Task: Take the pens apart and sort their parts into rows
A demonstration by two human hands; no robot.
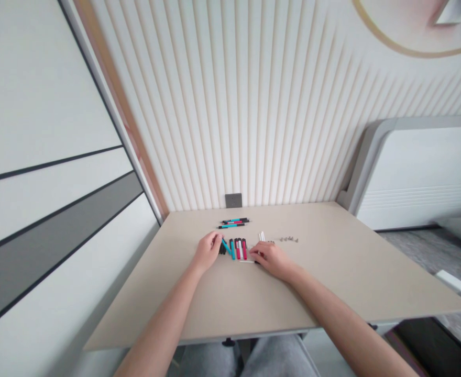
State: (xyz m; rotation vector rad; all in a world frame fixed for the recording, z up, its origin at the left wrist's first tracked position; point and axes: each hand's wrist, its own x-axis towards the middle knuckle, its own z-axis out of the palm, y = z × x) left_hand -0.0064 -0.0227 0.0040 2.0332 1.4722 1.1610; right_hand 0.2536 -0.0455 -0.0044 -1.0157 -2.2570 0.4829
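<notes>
My left hand (207,251) rests on the beige table (332,283) with its fingers closed on a teal pen part (226,245). Beside it lie several short pen barrels (239,248) in teal, red, black and white. My right hand (272,258) lies just right of them, fingers curled over a thin white refill (247,261) on the table. A few white tubes (262,236) lie behind the right hand. Three assembled pens (234,222) lie side by side further back.
A small row of tiny metal parts (289,239) lies to the right of the white tubes. A ribbed wall with a grey socket plate (233,200) stands behind the table. A white and grey unit (419,173) stands at the right.
</notes>
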